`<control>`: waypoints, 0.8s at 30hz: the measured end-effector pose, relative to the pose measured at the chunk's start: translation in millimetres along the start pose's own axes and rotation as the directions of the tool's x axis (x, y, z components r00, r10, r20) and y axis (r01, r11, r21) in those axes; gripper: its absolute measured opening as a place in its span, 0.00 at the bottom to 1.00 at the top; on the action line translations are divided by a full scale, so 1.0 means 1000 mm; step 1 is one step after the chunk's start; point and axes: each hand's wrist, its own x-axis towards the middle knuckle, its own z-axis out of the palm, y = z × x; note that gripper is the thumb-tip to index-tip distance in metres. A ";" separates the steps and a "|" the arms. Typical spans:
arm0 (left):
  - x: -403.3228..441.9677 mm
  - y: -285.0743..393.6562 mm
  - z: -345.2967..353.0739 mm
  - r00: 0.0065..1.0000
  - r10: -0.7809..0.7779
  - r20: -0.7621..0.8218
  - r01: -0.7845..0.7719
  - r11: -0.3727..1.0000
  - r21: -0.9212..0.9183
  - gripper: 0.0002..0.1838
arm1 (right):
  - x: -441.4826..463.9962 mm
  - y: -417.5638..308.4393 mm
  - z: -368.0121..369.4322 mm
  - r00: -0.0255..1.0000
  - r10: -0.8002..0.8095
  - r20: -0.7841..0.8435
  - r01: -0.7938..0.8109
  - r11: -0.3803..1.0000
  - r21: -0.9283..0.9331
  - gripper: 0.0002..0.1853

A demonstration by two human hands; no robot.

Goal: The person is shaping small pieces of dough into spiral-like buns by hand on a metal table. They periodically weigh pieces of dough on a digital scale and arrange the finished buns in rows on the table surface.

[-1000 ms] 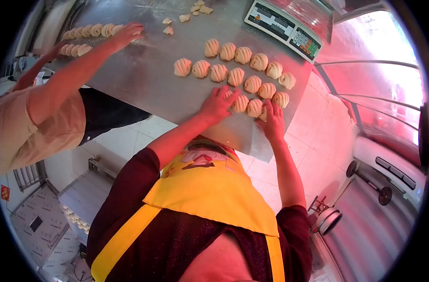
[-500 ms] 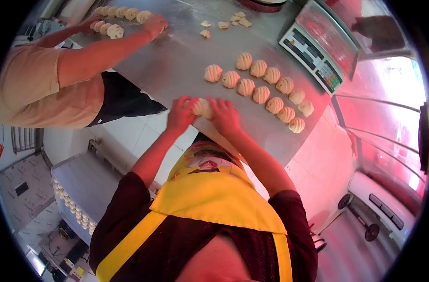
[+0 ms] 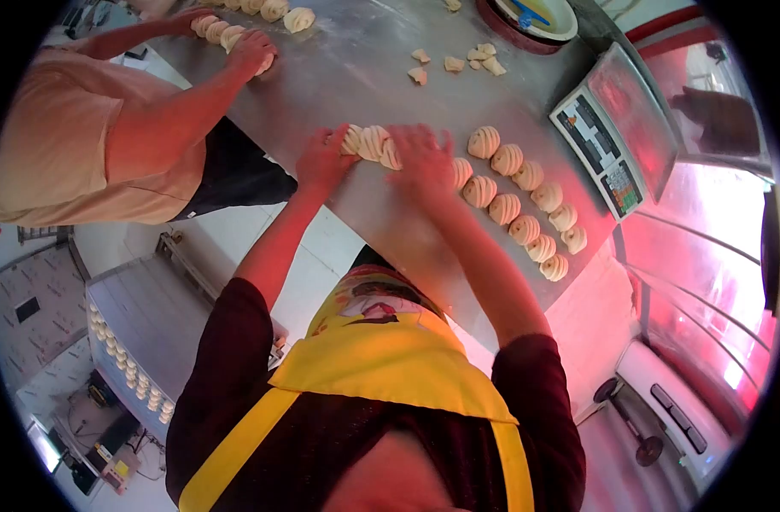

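A ridged, twisted strip of dough (image 3: 371, 143) lies across the metal table between my hands. My left hand (image 3: 323, 162) has its fingers curled round the dough's left end. At the other end my right hand (image 3: 421, 162) grips the dough, its palm side hidden from the camera. Just beyond my right hand, two slanting rows of ridged dough rolls (image 3: 504, 207) sit on the tabletop; my right hand and wrist partly cover the near end of one row.
A co-worker (image 3: 108, 136) stands at left, hands on another row of dough rolls (image 3: 298, 20). Dough scraps (image 3: 485, 58), a digital scale (image 3: 599, 154) and a round basin (image 3: 548, 19) are toward the back. A lower counter (image 3: 155, 311) holds several small pieces.
Both my hands have moved forward from the table's edge, farther onto the table with the dough. More of its twisted ridges show between them. The co-worker's near hand has shifted along the rolls.
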 end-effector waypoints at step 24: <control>0.018 0.041 -0.008 0.864 0.502 0.032 -0.498 0.845 0.197 0.49 | -0.106 0.089 -0.045 0.947 0.291 0.137 -0.280 0.956 -0.090 0.46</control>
